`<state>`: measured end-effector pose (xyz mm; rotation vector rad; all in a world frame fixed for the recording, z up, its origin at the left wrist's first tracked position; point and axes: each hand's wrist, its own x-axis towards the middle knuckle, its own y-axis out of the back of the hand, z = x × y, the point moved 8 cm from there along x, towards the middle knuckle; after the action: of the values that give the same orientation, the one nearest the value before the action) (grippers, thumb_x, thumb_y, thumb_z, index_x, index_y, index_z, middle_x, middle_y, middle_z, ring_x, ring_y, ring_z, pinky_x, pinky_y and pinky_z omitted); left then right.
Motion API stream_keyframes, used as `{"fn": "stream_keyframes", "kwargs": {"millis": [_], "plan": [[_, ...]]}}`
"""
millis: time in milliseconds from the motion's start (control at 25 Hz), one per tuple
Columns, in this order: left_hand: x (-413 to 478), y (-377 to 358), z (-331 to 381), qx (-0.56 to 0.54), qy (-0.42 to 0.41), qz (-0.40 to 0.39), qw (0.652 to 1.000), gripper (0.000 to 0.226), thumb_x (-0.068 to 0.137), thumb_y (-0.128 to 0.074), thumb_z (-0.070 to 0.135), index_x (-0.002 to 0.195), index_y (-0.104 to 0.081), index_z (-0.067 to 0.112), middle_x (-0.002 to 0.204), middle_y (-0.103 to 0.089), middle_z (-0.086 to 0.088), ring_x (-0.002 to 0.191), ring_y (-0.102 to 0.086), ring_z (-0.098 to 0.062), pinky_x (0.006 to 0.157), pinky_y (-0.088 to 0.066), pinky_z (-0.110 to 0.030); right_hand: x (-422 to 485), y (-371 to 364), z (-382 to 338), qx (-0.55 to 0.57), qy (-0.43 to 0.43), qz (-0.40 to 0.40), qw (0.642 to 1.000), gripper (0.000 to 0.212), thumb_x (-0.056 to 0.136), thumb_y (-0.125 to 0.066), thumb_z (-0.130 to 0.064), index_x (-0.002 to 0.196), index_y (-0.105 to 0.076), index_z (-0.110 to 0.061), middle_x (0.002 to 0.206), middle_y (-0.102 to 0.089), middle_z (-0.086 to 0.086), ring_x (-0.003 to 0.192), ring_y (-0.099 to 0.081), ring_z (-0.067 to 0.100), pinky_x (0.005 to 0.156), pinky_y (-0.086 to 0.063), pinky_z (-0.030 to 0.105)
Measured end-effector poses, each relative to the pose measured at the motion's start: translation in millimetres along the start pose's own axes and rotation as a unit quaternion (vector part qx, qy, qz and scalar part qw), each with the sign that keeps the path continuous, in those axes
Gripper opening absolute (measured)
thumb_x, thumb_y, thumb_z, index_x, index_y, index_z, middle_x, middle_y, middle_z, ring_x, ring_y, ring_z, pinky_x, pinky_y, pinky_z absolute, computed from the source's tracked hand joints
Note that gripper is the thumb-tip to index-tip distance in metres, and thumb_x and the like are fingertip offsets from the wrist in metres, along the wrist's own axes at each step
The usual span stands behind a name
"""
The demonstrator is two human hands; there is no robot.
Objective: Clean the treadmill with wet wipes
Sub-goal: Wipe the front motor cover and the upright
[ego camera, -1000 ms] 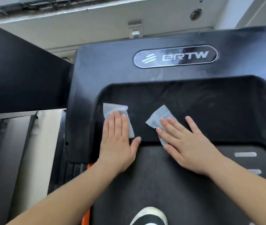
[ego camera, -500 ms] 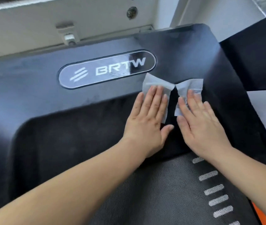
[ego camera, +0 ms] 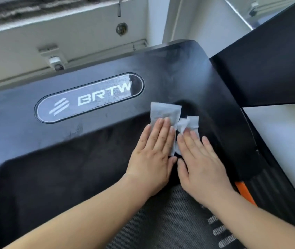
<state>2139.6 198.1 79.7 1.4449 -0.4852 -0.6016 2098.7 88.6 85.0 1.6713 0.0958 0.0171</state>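
While both palms lie flat with fingers straight, the left hand presses one wet wipe onto the black treadmill cover right of the BRTW badge, and the right hand presses a crumpled second wipe just beside it, above the belt.

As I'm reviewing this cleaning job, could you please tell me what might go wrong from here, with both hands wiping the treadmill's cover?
The right wipe is crumpled and only partly under the right hand, so it may bunch or slip free. The left hand presses the left wipe right beside it, so the two wipes could tangle. Smears show on the logo badge and black cover, which might dry streaky.
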Motion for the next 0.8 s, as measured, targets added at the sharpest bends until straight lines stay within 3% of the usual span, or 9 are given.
{"fn": "stream_keyframes", "kwargs": {"millis": [200, 280, 400, 480, 560, 600, 640, 720, 800], "plan": [[-58, -15, 3, -0.015, 0.029, -0.005, 0.999, 0.091, 0.098, -0.034, 0.067, 0.161, -0.01, 0.005, 0.169, 0.0, -0.017, 0.157, 0.005, -0.031, 0.127, -0.006, -0.049, -42, -10, -8, 0.022, 0.047, -0.025, 0.998, 0.078, 0.088, -0.048, -0.041, 0.158, -0.033, -0.01, 0.168, -0.023, 0.008, 0.157, -0.017, 0.019, 0.126, -0.018, 0.044], [-82, -15, 7, -0.002, 0.015, 0.012, 1.0, 0.08, 0.098, -0.049, 0.055, 0.157, -0.029, 0.004, 0.166, -0.022, -0.019, 0.155, -0.016, -0.033, 0.125, -0.022, -0.047, -60, -10, -14, 0.012, 0.086, -0.048, 0.995, 0.078, 0.083, -0.06, -0.039, 0.152, -0.045, -0.007, 0.162, -0.037, 0.011, 0.152, -0.032, 0.022, 0.123, -0.028, 0.044], [-105, -5, 17, 0.008, -0.073, 0.057, 0.996, 0.045, 0.092, -0.047, 0.013, 0.133, -0.064, 0.006, 0.144, -0.058, -0.013, 0.135, -0.054, -0.029, 0.104, -0.052, -0.042, -59, -2, -12, -0.016, 0.131, -0.029, 0.991, 0.03, 0.076, -0.079, -0.024, 0.104, -0.074, -0.016, 0.108, -0.072, 0.004, 0.098, -0.071, 0.024, 0.087, -0.056, 0.037], [-113, 7, 15, -0.023, -0.052, 0.054, 0.997, 0.037, 0.087, -0.044, 0.008, 0.111, -0.071, 0.016, 0.124, -0.068, 0.002, 0.117, -0.066, -0.021, 0.078, -0.062, -0.036, -51, 23, 7, 0.016, 0.033, -0.04, 0.999, 0.007, 0.08, -0.078, -0.024, 0.079, -0.071, -0.021, 0.076, -0.066, -0.003, 0.072, -0.066, 0.023, 0.059, -0.048, 0.028], [-115, 21, 4, -0.098, 0.074, 0.03, 0.992, 0.021, 0.095, -0.046, 0.013, 0.096, -0.063, 0.025, 0.101, -0.067, 0.011, 0.095, -0.067, -0.017, 0.063, -0.056, -0.035, -54, 30, 30, 0.151, -0.111, -0.099, 0.977, 0.021, 0.089, -0.067, -0.035, 0.08, -0.074, -0.018, 0.071, -0.065, -0.005, 0.071, -0.063, 0.019, 0.064, -0.044, 0.029], [-116, 24, -4, -0.18, 0.163, 0.031, 0.97, 0.015, 0.1, -0.048, 0.021, 0.094, -0.061, 0.023, 0.091, -0.067, 0.01, 0.085, -0.066, -0.017, 0.064, -0.053, -0.034, -62, 31, 39, 0.306, -0.197, -0.117, 0.924, 0.025, 0.087, -0.066, -0.035, 0.078, -0.074, -0.013, 0.067, -0.065, -0.008, 0.068, -0.061, 0.016, 0.067, -0.045, 0.028], [-117, 27, -10, -0.289, 0.258, 0.043, 0.921, 0.016, 0.1, -0.052, 0.026, 0.091, -0.065, 0.022, 0.083, -0.069, 0.009, 0.079, -0.065, -0.016, 0.067, -0.053, -0.032, -70, 33, 44, 0.475, -0.273, -0.118, 0.828, 0.024, 0.085, -0.067, -0.029, 0.08, -0.075, -0.007, 0.07, -0.067, -0.008, 0.067, -0.062, 0.015, 0.07, -0.048, 0.028], [-115, 33, -12, -0.511, 0.395, 0.066, 0.76, 0.02, 0.096, -0.058, 0.026, 0.084, -0.072, 0.019, 0.079, -0.071, 0.005, 0.075, -0.064, -0.016, 0.071, -0.053, -0.029, -82, 41, 36, 0.713, -0.336, -0.127, 0.602, 0.019, 0.087, -0.066, -0.017, 0.094, -0.077, -0.003, 0.093, -0.076, 0.008, 0.08, -0.072, 0.024, 0.08, -0.054, 0.035], [-99, 45, 7, -0.688, 0.43, 0.056, 0.582, 0.018, 0.093, -0.06, 0.024, 0.086, -0.074, 0.015, 0.095, -0.074, -0.006, 0.089, -0.069, -0.024, 0.084, -0.059, -0.044, -84, 56, 34, 0.809, -0.331, -0.123, 0.47, 0.028, 0.092, -0.069, -0.029, 0.104, -0.074, -0.004, 0.106, -0.076, 0.016, 0.093, -0.073, 0.03, 0.083, -0.057, 0.043]]}}
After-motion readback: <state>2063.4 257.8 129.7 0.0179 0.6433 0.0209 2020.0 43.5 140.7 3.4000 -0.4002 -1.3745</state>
